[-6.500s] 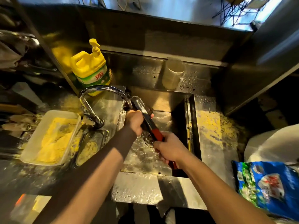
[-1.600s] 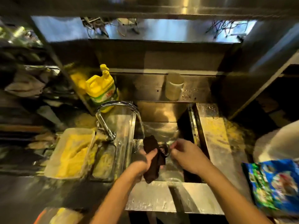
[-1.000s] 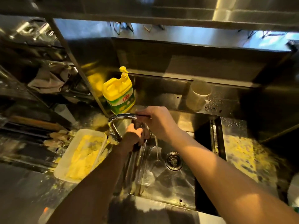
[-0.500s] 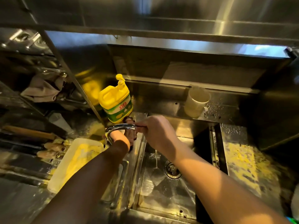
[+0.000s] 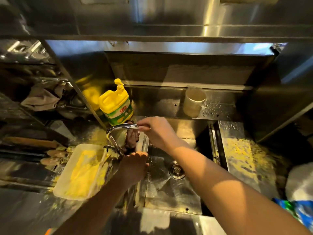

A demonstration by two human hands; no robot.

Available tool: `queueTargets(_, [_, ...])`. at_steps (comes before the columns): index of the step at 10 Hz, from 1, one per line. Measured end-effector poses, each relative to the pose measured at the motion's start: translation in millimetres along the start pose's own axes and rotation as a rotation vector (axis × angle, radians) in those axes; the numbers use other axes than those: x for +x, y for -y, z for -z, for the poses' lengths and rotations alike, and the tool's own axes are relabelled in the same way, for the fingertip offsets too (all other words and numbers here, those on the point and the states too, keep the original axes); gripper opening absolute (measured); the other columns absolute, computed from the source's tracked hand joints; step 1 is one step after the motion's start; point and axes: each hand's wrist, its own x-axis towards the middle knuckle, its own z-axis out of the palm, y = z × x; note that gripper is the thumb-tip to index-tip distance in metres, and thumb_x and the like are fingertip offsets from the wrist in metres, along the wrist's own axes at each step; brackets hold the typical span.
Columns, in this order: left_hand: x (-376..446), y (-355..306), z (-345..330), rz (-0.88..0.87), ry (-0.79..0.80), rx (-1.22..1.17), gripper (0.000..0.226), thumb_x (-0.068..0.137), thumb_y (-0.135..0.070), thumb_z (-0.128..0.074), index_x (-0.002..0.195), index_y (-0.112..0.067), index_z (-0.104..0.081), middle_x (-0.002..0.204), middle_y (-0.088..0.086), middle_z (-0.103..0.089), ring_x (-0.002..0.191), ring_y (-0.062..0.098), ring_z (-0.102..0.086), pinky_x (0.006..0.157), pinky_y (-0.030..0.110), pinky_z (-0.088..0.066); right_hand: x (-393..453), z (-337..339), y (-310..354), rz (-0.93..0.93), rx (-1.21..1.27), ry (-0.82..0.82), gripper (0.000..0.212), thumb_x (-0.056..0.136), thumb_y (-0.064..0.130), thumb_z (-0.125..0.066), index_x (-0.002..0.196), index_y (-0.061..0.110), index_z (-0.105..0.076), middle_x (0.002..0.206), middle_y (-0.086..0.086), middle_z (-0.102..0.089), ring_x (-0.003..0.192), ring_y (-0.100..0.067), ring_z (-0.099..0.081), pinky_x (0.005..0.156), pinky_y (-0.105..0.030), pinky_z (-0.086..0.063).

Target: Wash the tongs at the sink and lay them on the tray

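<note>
The tongs are not in view. My right hand (image 5: pixel 155 131) pinches the tip of the curved chrome faucet spout (image 5: pixel 122 127) over the left edge of the steel sink (image 5: pixel 171 192). A dark cloth (image 5: pixel 133 137) hangs draped over the spout. My left hand (image 5: pixel 134 164) sits just below the cloth, by the faucet's base, with its back towards me and its fingers hidden. A white tray (image 5: pixel 67 180) of yellow crumbs lies left of the faucet.
A yellow detergent jug (image 5: pixel 116 106) stands behind the faucet and a pale cup (image 5: pixel 194 102) sits on the back ledge. Yellow crumbs cover the counter (image 5: pixel 243 155) right of the sink. A blue bag (image 5: pixel 298 211) lies at the lower right. Cluttered shelves fill the left side.
The tongs seen earlier under the tap have gone from view. The cloth went from my left hand onto the spout. My left hand has dropped below it while my right stays at the spout tip.
</note>
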Motion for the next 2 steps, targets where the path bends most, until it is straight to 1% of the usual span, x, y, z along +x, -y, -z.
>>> queueTargets(1, [-72, -10, -13, 0.011, -0.032, -0.324, 0.027, 0.088, -0.037, -0.056, 0.104, -0.026, -0.074, 0.095, -0.006, -0.073, 0.083, 0.013, -0.073, 0.075, 0.025, -0.055, -32, 0, 4, -0.033, 0.058, -0.138, 0.028, 0.093, 0.026, -0.064, 0.12, 0.02, -0.07, 0.115, -0.002, -0.072, 0.106, -0.018, -0.064, 0.095, -0.037, -0.051])
queueTargets(2, [-133, -9, -29, 0.194, -0.036, -0.531, 0.034, 0.084, -0.034, -0.073, 0.117, -0.028, -0.068, 0.116, -0.012, -0.07, 0.103, 0.001, -0.068, 0.094, 0.014, -0.036, -60, -4, 4, -0.166, 0.158, -0.142, 0.015, 0.094, 0.026, -0.063, 0.106, 0.025, -0.071, 0.101, 0.008, -0.07, 0.093, -0.008, -0.063, 0.083, -0.026, -0.051])
